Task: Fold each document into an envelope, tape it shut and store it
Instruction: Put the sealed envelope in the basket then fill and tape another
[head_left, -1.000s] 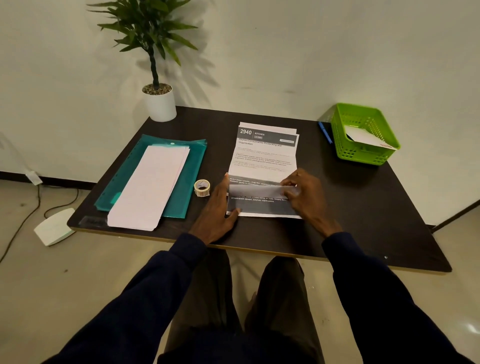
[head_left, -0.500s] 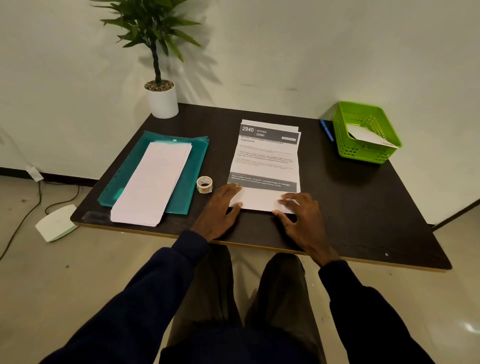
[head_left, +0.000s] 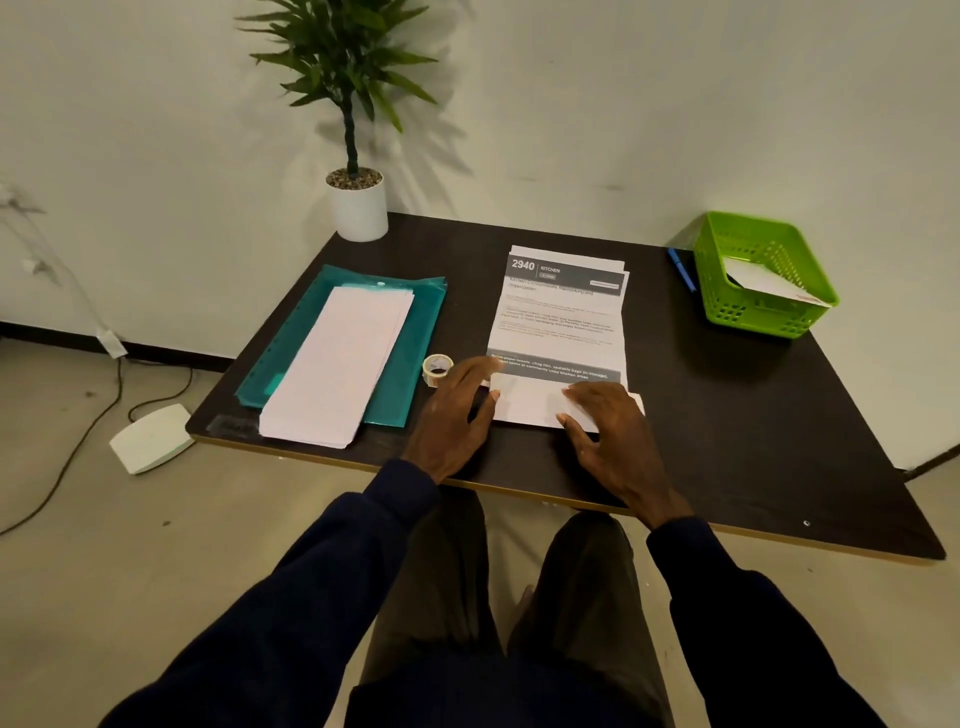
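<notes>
A printed document (head_left: 558, 317) lies on top of a small pile of sheets at the middle of the dark table (head_left: 727, 426). Its near end is folded up into a white band (head_left: 530, 402). My left hand (head_left: 454, 415) presses the band's left end with straight fingers. My right hand (head_left: 610, 431) lies flat on the band's right end. A small roll of tape (head_left: 437, 368) stands just left of the document, by my left fingertips. A stack of white envelopes (head_left: 343, 364) rests on a teal folder (head_left: 410, 332) at the left.
A green basket (head_left: 763, 275) with a white envelope inside stands at the back right, a blue pen (head_left: 681, 270) beside it. A potted plant (head_left: 358, 202) stands at the table's back left corner. A white box (head_left: 150, 439) and cables lie on the floor at the left.
The near end of the document was being turned over a second ago; it now lies flat as a white band. Both hands have spread out along the fold.
</notes>
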